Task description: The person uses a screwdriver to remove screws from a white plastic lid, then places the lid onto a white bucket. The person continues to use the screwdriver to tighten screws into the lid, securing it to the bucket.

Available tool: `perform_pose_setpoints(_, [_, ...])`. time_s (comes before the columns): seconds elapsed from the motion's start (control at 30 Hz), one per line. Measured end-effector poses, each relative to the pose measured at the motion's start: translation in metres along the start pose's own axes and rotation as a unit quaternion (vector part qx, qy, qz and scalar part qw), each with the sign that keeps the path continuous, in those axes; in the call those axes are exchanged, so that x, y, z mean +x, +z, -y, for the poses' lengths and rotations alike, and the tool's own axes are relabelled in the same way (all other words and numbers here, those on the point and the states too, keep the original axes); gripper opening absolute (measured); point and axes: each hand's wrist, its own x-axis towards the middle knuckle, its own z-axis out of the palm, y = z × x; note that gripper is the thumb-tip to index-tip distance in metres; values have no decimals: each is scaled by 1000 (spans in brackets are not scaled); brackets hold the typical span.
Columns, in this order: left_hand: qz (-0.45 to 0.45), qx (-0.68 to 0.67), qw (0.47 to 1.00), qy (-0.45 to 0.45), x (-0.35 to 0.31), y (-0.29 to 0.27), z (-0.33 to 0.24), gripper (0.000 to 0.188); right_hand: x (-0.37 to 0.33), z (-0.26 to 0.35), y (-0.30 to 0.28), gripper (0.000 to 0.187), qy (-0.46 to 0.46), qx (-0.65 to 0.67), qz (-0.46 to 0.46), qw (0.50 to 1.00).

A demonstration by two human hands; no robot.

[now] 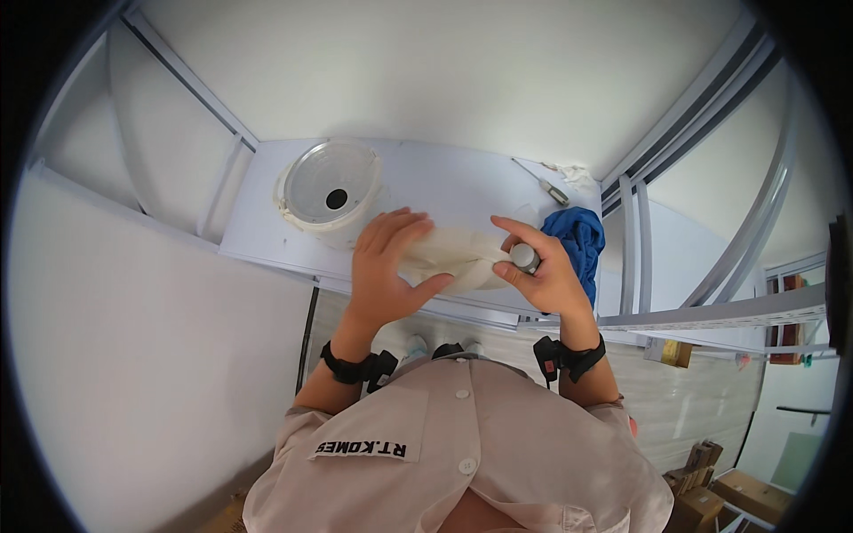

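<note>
A pale cream, soft-looking sheet or bag (458, 258) spans the space between my hands, above the front of the white shelf (435, 191). My left hand (386, 266) is at its left end, fingers stretched out and thumb apart, touching its edge. In my right hand (544, 271) is a small cylinder with a grey round end (524, 258), gripped with the index finger held out. The right thumb meets the sheet's creased right end. How much of the cylinder lies hidden in the palm I cannot tell.
A white tub (286, 197) with a clear lid and a dark round spot stands at the back left. On the right lie a crumpled blue cloth (582, 240), a screwdriver (553, 190) and white crumpled material (577, 175). Metal frame posts (641, 240) rise at the right.
</note>
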Motion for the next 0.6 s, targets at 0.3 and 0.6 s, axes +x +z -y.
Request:
perform_pose_setpoints(0.3, [68,-2,997,27,2,9,-1,52,18,17,14,61,-237,-126,-52,962])
perform_pose_setpoints(0.6, [-63,11,990,128,-3,23,3,47,-1,-37,31,51,-136,113,-157,972])
